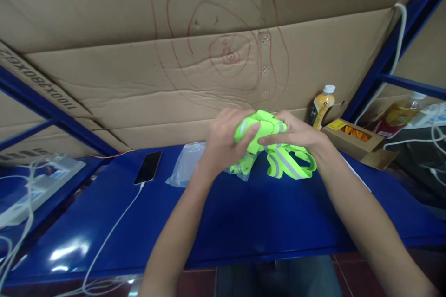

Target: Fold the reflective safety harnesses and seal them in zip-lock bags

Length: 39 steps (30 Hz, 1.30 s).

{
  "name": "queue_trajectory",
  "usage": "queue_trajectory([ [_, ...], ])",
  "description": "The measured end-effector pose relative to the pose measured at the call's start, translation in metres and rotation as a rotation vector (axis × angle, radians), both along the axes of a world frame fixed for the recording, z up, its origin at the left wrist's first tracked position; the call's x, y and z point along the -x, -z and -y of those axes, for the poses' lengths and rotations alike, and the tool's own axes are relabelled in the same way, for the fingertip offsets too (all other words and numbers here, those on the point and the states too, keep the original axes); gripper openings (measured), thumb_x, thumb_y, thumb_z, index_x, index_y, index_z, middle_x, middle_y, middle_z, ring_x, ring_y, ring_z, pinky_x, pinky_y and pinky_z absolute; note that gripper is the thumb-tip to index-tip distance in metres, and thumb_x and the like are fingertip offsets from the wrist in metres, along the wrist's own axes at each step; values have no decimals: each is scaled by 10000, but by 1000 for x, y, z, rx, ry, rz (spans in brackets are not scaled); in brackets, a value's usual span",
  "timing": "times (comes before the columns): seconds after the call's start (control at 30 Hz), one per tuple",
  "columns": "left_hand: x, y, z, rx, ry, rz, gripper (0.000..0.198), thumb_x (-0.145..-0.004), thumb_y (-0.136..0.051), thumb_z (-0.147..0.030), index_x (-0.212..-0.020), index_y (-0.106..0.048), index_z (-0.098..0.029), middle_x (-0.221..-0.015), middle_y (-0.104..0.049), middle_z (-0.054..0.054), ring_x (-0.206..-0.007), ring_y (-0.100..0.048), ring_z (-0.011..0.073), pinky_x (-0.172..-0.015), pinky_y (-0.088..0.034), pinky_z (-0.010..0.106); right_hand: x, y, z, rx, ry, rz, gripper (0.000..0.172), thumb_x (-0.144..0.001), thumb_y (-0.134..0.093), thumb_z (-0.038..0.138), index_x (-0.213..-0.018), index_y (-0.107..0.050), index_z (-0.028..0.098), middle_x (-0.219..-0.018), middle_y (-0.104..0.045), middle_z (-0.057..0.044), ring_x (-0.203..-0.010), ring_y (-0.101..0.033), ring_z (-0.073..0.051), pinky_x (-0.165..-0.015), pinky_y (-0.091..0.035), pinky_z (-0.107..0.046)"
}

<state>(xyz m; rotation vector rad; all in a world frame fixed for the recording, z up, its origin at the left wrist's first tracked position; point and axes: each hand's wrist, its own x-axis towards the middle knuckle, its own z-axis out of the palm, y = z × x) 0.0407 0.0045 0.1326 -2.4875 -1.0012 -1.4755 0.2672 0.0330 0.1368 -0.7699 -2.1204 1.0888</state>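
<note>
Neon reflective straps (270, 125) bunch mid-frame — left hand (225, 137) curled round them, right hand (299, 132) gripping them too — above a clear bag (244, 167) of neon material; at frame right, an open carton (343, 141) holds orange pieces (356, 132).

At twelve o'clock, a cardboard wall (104, 79) is showing red rings (228, 55). Near eight o'clock, a dark-screened phone (148, 167) is lying on the worktop (265, 218), a white cable (117, 222) trailing from it, while around three o'clock a yellow bottle (322, 106) is standing beside an open carton (379, 158).
</note>
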Motion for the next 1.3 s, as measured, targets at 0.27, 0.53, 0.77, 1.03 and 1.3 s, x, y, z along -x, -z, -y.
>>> queue_trajectory([
  [0.27,10,-3,-10,713,148,-382,292,-748,-910,-432,-781,-741,-196,-744,-673,-12,-680,-583,164,-588,-406,254,12,-7,17,-370,-44,427,137,-832,-672,136,-705,-630,165,-585,-498,67,-592,-438,-78,-593,-291,-234],
  [0.53,43,-12,-7,874,423,-58,292,-660,-969,-375,-751,-792,-161,-697,-710,16,-591,-611,148,-538,-496,236,35,17,5,139,-158,-190,617,-694,-873,665,-1042,-737,173,-909,-740,-28,-792,-669,-186,-669,-528,-268],
  [0.77,27,8,-30,665,320,736,453,-632,-997,-516,-807,-791,-153,-691,-728,46,-479,-621,151,-441,-533,250,83,27,15,288,60,-731,583,-900,-699,682,-1277,-646,241,-1253,-754,-64,-1167,-715,-243,-1018,-593,-366],
  [1.03,8,13,-39,421,24,799,474,-695,-964,-516,-936,-800,-144,-925,-799,89,-795,-764,231,-694,-655,301,97,53,17,139,181,-464,545,-853,-810,528,-1266,-590,247,-1074,-742,-38,-923,-709,-229,-811,-609,-342],
  [1.3,-3,23,-49,505,66,966,637,-694,-948,-559,-1128,-699,-166,-1093,-788,123,-911,-778,223,-751,-640,281,89,43,13,-12,176,-362,413,-904,-681,561,-1070,-635,186,-1001,-723,-44,-963,-663,-229,-867,-530,-316],
])
